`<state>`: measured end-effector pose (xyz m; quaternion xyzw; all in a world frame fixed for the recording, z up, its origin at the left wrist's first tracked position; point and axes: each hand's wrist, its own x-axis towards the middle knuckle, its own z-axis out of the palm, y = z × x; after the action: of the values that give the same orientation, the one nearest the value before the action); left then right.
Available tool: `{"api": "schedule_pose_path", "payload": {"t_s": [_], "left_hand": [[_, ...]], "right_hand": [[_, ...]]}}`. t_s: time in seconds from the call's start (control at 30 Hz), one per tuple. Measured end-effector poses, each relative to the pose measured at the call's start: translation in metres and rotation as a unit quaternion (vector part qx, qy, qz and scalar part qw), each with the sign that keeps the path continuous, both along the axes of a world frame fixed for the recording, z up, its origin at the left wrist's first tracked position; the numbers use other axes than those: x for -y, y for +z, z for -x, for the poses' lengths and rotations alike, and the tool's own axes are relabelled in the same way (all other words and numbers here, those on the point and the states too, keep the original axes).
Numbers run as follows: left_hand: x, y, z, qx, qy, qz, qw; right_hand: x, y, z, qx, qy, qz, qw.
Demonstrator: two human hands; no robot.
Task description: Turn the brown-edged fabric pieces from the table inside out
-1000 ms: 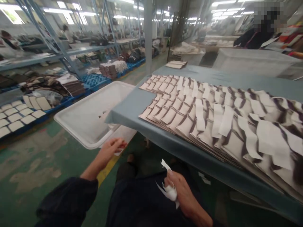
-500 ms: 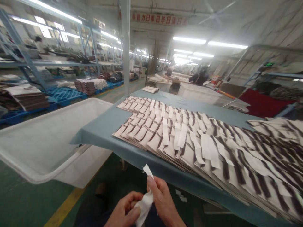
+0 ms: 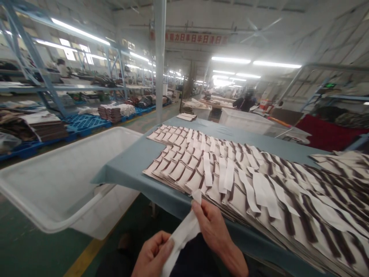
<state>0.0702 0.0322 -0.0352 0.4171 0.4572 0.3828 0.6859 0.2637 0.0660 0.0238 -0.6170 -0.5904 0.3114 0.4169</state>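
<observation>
A white cloth strip (image 3: pixel 184 233) stretches between my two hands, in front of the table's near edge. My left hand (image 3: pixel 154 254) pinches its lower part between thumb and fingers. Near the upper end, my right hand (image 3: pixel 215 229) is closed on the same strip, whose short tip sticks up past the thumb. Beyond the hands, overlapping stacks of beige fabric pieces with dark edges (image 3: pixel 184 157) cover much of the blue-green covered table (image 3: pixel 121 165). Several loose white strips (image 3: pixel 207 169) lie across these pieces.
A large white bin (image 3: pixel 72 184) stands left of the table. Behind it, folded fabric rests on blue pallets (image 3: pixel 86 125) beside metal shelving. A post (image 3: pixel 159 69) rises past the table's far left corner. A person (image 3: pixel 245 100) is near another white bin (image 3: pixel 245 121) farther back.
My right hand has moved right and slightly up, away from my left hand. More of the white strip now shows, pulled straighter between them. The view has shifted slightly.
</observation>
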Motion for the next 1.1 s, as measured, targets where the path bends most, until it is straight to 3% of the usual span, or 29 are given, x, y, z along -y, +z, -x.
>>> {"api": "schedule_pose_path", "payload": {"t_s": [0.23,0.43,0.57,0.67,0.9,1.1], "left_hand": [[-0.030,0.017,0.002,-0.004,0.077,-0.032,0.997],[-0.084,0.035,-0.008,0.015,0.090,-0.064,0.994],[-0.125,0.035,-0.021,0.007,0.123,-0.089,0.988],[-0.143,0.028,-0.031,-0.031,0.146,-0.113,0.982],[-0.150,0.011,-0.050,-0.083,0.176,-0.124,0.973],[-0.139,0.008,-0.043,-0.128,0.137,-0.127,0.974]], "right_hand": [[-0.051,0.024,0.004,0.106,-0.035,-0.059,0.992],[-0.106,0.051,-0.004,0.249,-0.009,-0.061,0.967],[-0.153,0.062,-0.017,0.305,-0.012,-0.054,0.951],[-0.182,0.059,-0.025,0.350,-0.008,-0.027,0.936],[-0.217,0.047,-0.038,0.446,-0.013,0.050,0.893],[-0.223,0.071,-0.063,0.477,-0.009,0.067,0.876]]}}
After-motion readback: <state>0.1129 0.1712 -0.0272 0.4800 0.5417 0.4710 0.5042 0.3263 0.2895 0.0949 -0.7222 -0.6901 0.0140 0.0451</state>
